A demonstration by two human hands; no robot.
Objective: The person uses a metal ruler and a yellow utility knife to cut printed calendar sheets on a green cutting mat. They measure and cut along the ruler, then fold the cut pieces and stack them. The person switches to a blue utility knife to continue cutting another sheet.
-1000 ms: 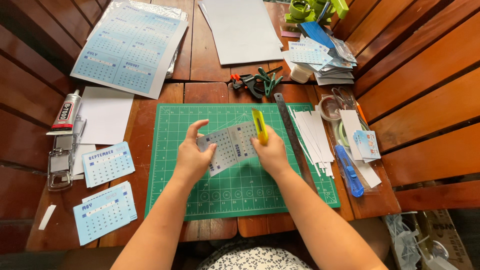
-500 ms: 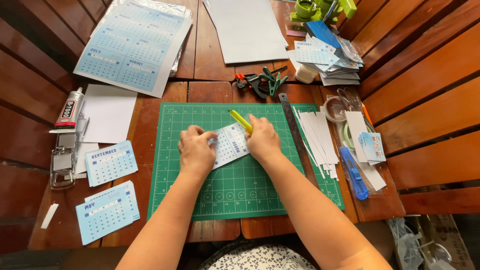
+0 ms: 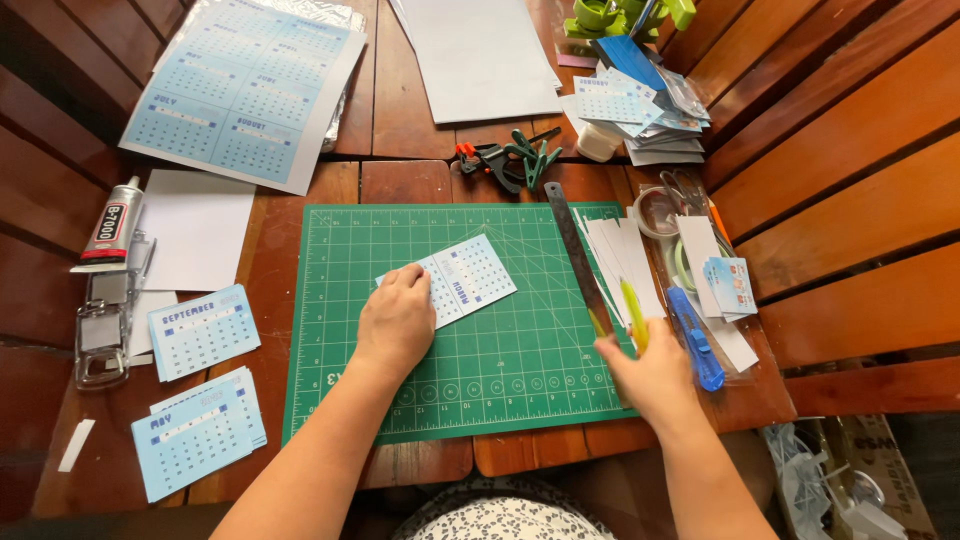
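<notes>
Card pinned, cutter out at the mat edge.
My left hand (image 3: 397,322) lies flat on the card (image 3: 462,281), mid-mat (image 3: 330,300); my right hand (image 3: 655,375) is closed round the yellow cutter (image 3: 633,315) by the ruler (image 3: 578,258). Risk, I judge: card skews under light pressure; blade snags the paper strips (image 3: 625,262).

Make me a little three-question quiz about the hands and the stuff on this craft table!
1. True or false: the left hand rests on a small calendar card.
2. What colour is the cutting mat? A red, B green, C white.
3. The right hand holds a yellow-green ____.

Key: 1 true. 2 B. 3 tool, a pen or small knife; its exact kind is unclear.
</notes>
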